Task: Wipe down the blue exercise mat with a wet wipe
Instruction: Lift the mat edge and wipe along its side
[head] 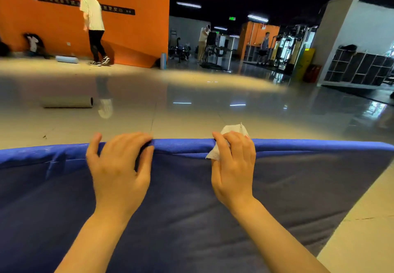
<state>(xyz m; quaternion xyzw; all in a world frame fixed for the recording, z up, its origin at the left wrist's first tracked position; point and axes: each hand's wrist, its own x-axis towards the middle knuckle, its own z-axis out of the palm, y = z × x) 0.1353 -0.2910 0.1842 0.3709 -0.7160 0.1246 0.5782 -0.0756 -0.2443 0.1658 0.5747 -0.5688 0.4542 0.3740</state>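
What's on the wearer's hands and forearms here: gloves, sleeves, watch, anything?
Nothing visible. The left hand and right hand are bare, with no gloves, rings or watch. Both forearms are uncovered to the bottom edge of the frame; no sleeve shows.

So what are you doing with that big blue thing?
A person is cleaning a blue exercise mat on a gym floor. The right hand grips a white wet wipe at the mat's far edge, while the left hand curls its fingers over that same edge nearby, seemingly holding the mat.
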